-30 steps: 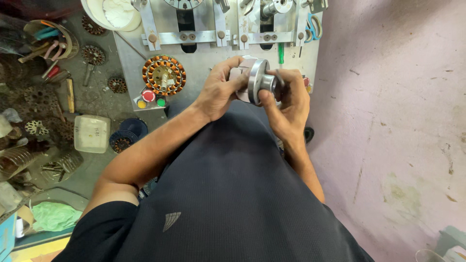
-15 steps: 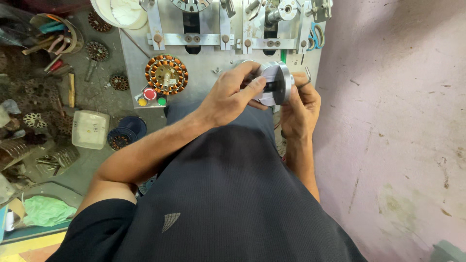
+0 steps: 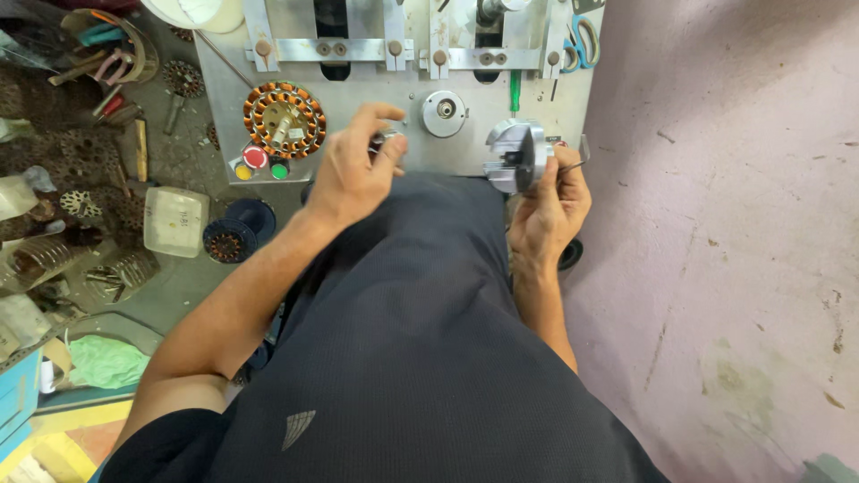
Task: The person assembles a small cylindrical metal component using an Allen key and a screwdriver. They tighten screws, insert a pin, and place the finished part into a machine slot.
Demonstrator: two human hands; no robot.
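Between the left hand (image 3: 353, 170) and right hand (image 3: 548, 210) the metal plate (image 3: 420, 152) lies open; only a round steel disc (image 3: 445, 113) sits there. Leftward, the copper-wound stator (image 3: 284, 119) and coloured buttons (image 3: 261, 163) crowd the way.

Both bare forearms reach forward from the lap, well apart. The left hand (image 3: 353, 170) is curled, thumb and fingertips pinched together — back of the hand up. The right hand (image 3: 548, 204) is clenched in a grip, knuckles outward.
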